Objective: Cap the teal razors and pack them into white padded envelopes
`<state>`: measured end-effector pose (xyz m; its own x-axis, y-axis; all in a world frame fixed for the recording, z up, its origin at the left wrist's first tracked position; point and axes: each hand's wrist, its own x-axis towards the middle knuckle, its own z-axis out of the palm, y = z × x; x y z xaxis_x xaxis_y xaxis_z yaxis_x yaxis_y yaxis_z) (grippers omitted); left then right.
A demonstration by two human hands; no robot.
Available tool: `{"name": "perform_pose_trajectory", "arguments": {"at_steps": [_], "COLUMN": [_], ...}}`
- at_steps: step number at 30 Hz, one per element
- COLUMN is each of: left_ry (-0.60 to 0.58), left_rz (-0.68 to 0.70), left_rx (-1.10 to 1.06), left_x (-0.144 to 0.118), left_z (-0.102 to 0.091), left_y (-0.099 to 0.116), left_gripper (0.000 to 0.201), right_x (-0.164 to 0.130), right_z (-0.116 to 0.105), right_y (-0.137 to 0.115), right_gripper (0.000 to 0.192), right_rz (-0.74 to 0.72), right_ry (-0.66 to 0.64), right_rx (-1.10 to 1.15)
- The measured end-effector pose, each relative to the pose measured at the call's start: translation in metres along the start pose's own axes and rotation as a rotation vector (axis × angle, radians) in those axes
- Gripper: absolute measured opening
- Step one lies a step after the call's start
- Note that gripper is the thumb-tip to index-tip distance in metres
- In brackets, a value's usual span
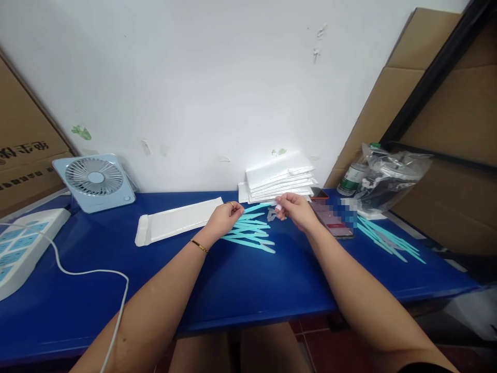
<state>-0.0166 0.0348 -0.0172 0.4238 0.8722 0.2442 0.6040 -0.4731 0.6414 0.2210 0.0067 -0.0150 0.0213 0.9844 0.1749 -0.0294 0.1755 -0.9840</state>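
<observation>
Both forearms reach forward over the glossy blue counter point(240, 290), the left hand point(224, 217) with fingers curled narrow around one end of a slim turquoise plastic stick point(256, 207) and the right hand point(295, 208) pinching a small white piece at its other end, just above a fanned pile of roughly eight more turquoise sticks point(248, 233). The counter stands against a white wall with brown cardboard leaning at 2 o'clock. One pale blue desk fan point(94, 181) sits at 10 o'clock, one flat white paper sleeve point(176, 221) at 11, one stack of white sleeves point(279, 178) at 12, and a second bunch of turquoise sticks point(388, 239) at 2.
</observation>
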Motion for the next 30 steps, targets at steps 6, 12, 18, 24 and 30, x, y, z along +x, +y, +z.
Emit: {"name": "perform_pose_trajectory", "arguments": {"at_steps": [6,12,18,24,30], "left_ry": [-0.129,-0.385,-0.251,-0.227,-0.154], "left_rz": [0.045,0.064,0.110,0.096,0.033], "left_rx": [-0.009,0.073,0.338,0.352,0.264], "left_x": [-0.004,-0.010,-0.009,-0.008,-0.006], "left_z": [-0.011,-0.019,-0.006,-0.002,-0.001], "left_y": [0.005,0.006,0.004,0.001,-0.001], "left_gripper": [0.033,0.032,0.023,0.017,0.020], "right_x": [-0.002,0.005,0.008,-0.002,-0.005], "right_z": [-0.003,-0.037,-0.037,-0.033,-0.028], "right_y": [-0.005,0.003,0.014,-0.010,-0.015], "right_gripper": [0.036,0.015,0.006,0.022,0.028], "right_rz": [0.024,-0.031,0.048,0.108,0.188], "right_ry": [-0.140,-0.076,-0.132,-0.333,-0.451], "right_rx": [-0.252,-1.073,-1.112,-0.593,-0.461]}}
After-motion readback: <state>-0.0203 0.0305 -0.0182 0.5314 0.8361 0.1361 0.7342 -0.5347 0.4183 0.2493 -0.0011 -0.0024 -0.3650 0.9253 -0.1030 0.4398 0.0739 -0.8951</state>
